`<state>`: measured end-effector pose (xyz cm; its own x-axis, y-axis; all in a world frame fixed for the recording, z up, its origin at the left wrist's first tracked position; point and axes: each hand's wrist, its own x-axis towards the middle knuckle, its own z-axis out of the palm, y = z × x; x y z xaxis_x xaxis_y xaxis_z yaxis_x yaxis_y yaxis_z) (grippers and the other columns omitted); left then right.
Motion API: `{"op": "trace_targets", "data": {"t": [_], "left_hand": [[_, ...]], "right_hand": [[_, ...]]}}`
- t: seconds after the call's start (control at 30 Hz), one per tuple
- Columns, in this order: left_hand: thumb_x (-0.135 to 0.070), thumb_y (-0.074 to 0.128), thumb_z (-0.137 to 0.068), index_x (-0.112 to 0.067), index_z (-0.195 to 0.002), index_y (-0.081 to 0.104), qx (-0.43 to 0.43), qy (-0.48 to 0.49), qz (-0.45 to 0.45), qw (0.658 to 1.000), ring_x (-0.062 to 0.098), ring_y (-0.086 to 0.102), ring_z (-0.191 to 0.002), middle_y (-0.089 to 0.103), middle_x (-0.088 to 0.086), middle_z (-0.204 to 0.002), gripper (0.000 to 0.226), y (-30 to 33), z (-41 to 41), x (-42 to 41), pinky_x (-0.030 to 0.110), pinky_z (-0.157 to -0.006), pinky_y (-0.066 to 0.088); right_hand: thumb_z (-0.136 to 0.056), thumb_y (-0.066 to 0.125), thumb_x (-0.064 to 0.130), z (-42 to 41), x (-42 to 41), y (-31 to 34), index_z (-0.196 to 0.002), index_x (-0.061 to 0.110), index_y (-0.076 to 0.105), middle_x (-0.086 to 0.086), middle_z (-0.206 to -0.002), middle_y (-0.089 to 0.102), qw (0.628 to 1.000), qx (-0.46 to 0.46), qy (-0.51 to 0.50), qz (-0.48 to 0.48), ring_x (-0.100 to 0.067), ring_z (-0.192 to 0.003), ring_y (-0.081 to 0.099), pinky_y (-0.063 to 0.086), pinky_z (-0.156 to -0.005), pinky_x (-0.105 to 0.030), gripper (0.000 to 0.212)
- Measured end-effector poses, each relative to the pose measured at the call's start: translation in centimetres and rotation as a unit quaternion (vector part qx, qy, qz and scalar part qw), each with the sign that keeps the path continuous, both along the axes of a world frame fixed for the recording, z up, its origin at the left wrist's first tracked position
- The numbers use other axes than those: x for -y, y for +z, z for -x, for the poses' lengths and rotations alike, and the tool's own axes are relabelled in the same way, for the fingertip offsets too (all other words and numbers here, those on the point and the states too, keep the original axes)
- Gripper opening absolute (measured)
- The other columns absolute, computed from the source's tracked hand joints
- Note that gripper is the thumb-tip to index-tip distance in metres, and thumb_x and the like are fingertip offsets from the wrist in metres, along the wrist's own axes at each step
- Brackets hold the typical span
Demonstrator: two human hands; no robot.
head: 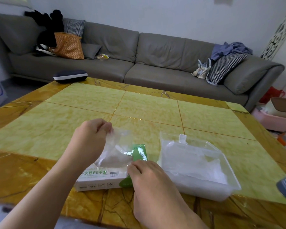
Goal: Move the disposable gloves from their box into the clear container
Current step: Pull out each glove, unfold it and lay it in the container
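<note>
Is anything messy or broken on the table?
Nothing looks broken or spilled. The glove box lies flat, and the left hand pinches a clear glove coming out of it. The right hand rests on the box. The clear container beside it already holds gloves.

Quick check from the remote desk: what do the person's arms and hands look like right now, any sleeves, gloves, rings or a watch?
Both forearms are bare as far as the frame shows, with no sleeves in view. The left hand and right hand wear no gloves, and no rings, watch or bracelet can be seen on them.
</note>
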<state>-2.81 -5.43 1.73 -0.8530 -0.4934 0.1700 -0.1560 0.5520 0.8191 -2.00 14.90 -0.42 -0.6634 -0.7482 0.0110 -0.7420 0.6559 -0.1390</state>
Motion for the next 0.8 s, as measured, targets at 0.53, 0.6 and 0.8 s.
{"op": "trace_targets", "data": {"t": [0.53, 0.6, 0.8], "left_hand": [[-0.024, 0.053, -0.106, -0.009, -0.094, 0.08, -0.209, -0.078, -0.432, 0.874, 0.027, 0.072, -0.109, 0.077, 0.014, -0.108, 0.034, 2.7, -1.1, -1.3, 0.045, -0.098, 0.055], [-0.025, 0.049, -0.108, -0.006, -0.118, 0.072, -0.237, -0.107, -0.534, 0.804, 0.027, 0.069, -0.119, 0.074, 0.014, -0.118, 0.032, 3.1, -0.9, -1.3, 0.045, -0.1, 0.057], [-0.032, 0.048, -0.107, 0.0, -0.149, 0.047, -0.214, -0.131, -0.601, 0.759, 0.031, 0.064, -0.127, 0.06, 0.019, -0.144, 0.052, 3.3, -0.8, -2.3, 0.046, -0.099, 0.057]], "right_hand": [[-0.093, 0.054, 0.004, -0.1, 0.0, 0.7, -0.153, 0.014, 0.037, 0.0, -0.153, 0.037, 0.999, 0.035, 0.003, -0.009, -0.022, -0.142, 0.03, 0.019, -0.124, -0.032, 0.063], [-0.094, 0.052, 0.005, -0.1, 0.0, 0.7, -0.154, 0.015, 0.036, 0.002, -0.154, 0.034, 0.999, 0.042, -0.004, -0.004, -0.02, -0.144, 0.027, 0.017, -0.123, -0.03, 0.063], [-0.093, 0.052, 0.002, -0.3, -0.7, 2.1, -0.154, 0.025, 0.046, 0.019, -0.161, 0.03, 0.991, 0.075, -0.06, 0.095, -0.008, -0.149, 0.028, 0.019, -0.121, -0.02, 0.066]]}}
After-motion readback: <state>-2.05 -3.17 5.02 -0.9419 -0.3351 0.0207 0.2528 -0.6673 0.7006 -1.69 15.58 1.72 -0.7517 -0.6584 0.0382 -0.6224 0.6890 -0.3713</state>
